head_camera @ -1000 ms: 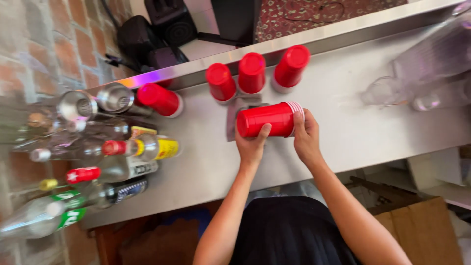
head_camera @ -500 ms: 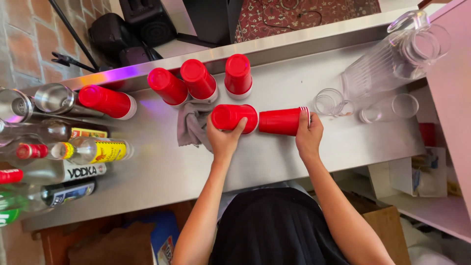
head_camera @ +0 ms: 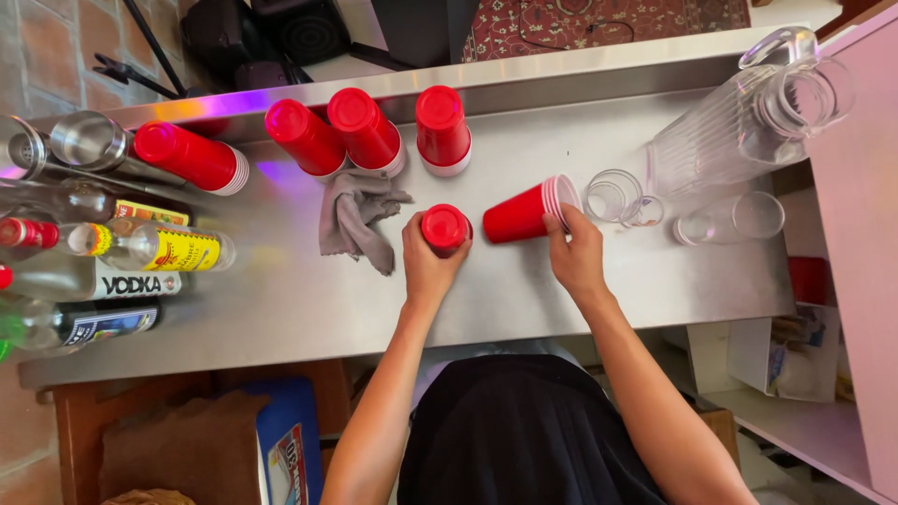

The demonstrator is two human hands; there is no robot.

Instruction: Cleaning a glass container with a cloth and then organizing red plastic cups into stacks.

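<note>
While left hand [head_camera: 432, 265] stands one, cup stack [head_camera: 526, 211] lies sideways, rim rightward.

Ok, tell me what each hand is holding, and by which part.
Left hand grips an upside-down red plastic cup around its side; right hand holds a stack of red plastic cups, lying sideways, at the rim end.

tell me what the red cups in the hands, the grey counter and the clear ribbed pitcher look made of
Red cups: likely thin glossy plastic, white rims. Grey counter: looks like brushed stainless steel, dull sheen. Clear ribbed pitcher: see-through, glass or hard plastic, cannot tell.
</note>
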